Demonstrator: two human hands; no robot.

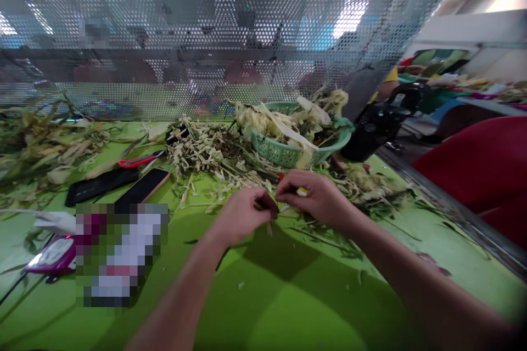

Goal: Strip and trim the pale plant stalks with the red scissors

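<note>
My left hand (246,213) is closed in a pinch above the green tabletop (263,296). A thin, pale strip shows below its fingertips, but what they grip is mostly hidden. Close by, my right hand (310,193) is curled round a small red and yellow tool (302,192); the fingers cover most of it, so its kind is unclear. The fingertips of both hands nearly meet. Just beyond them lies a heap of short, pale cut plant pieces (206,148). Behind the right hand stands a green plastic basket (275,151) with dried husks and fibres (284,123).
To the left lie a phone (144,189), a black case (101,185), a red-handled cutter (138,160) and a magenta device (53,255) with cables. Dried leaves (45,142) cover the far left. A perforated metal screen (206,38) closes the back; a black machine (376,123) stands right.
</note>
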